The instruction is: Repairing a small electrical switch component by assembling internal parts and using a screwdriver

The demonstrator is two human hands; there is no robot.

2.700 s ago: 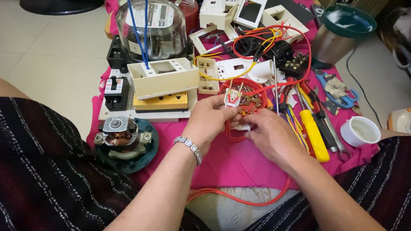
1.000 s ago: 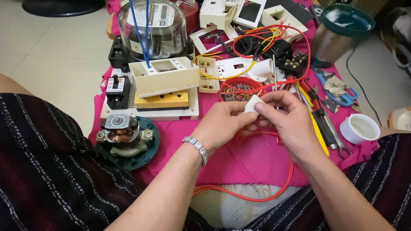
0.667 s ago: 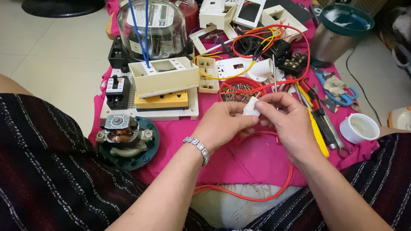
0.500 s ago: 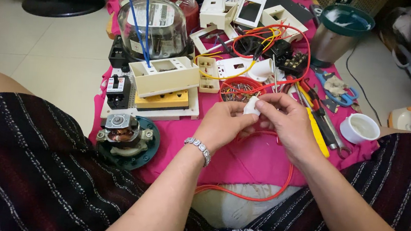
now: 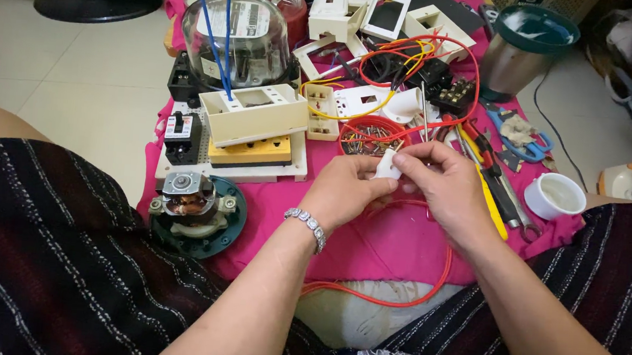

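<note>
Both hands meet over the middle of the pink cloth (image 5: 401, 244), and between them sits a small white plastic fitting (image 5: 387, 165). The left hand (image 5: 346, 191) is curled closed around it, thumb and forefinger pinching its lower edge so that it stands up off the cloth, facing the person. The right hand (image 5: 443, 181) comes in from the other side with its fingertips pressed to the fitting's top corner — a two-handed pinch that steadies a part too small for one hand alone. Whether a wire end is caught between those right fingers I cannot tell.

An orange-red wire (image 5: 428, 284) loops from under the right hand, down across the cloth and back toward the lap; it lies slack, so it puts no pull on the work.

Just beyond the knuckles is a round red dish of screws (image 5: 364, 135), near enough to pick from without leaning. To the right lies a yellow-handled screwdriver (image 5: 490, 206) beside darker-handled tools, handles toward the person. A white cup (image 5: 553, 196) sits at the cloth's right edge, clear of the wiring.

On the left, apart from the hands — a cream switch box (image 5: 255, 113) on a yellow block, a black breaker (image 5: 182, 135), a small electric motor on a green base (image 5: 193, 209), and at the back a glass-domed electricity meter (image 5: 236, 43) with blue wires rising from it.
</note>
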